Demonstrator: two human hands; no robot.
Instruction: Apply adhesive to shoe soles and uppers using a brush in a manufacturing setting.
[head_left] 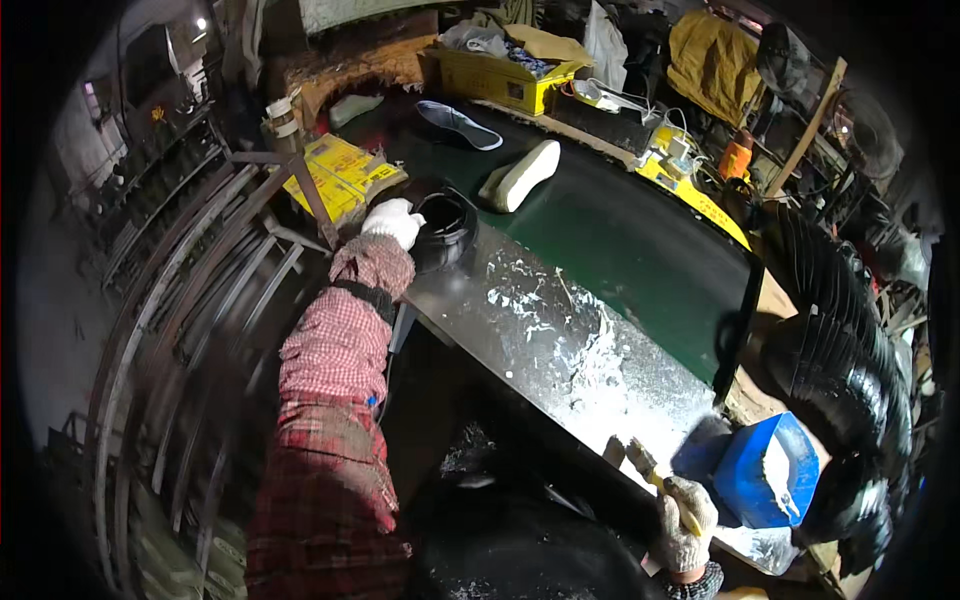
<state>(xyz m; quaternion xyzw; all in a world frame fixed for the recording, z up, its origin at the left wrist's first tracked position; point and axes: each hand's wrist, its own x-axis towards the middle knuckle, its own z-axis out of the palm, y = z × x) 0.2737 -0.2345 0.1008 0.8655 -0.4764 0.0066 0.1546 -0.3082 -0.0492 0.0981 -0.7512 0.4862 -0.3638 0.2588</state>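
My left hand point(395, 222), in a white knit glove, is closed on the side of a black shoe point(446, 240) at the far left end of a metal plate. The shoe's dark opening faces up. White, glue-like smears cover much of the metal plate point(470, 300). At the lower right, my gloved right hand point(688, 525) is wrapped round what looks like a brush point(645, 462) with a pale yellow handle. Its far end reaches over the plate's near edge, and its bristles are hard to make out. Right beside it stands a blue container point(745, 475) with white stuff inside.
Loose pale insoles point(458, 125) and a cream shoe-shaped piece point(520, 177) lie on the dark green table point(640, 270). Yellow boxes point(345, 178) stand at its left and back. Metal racks point(150, 330) fill the left side; stacked black pieces point(840, 370) crowd the right.
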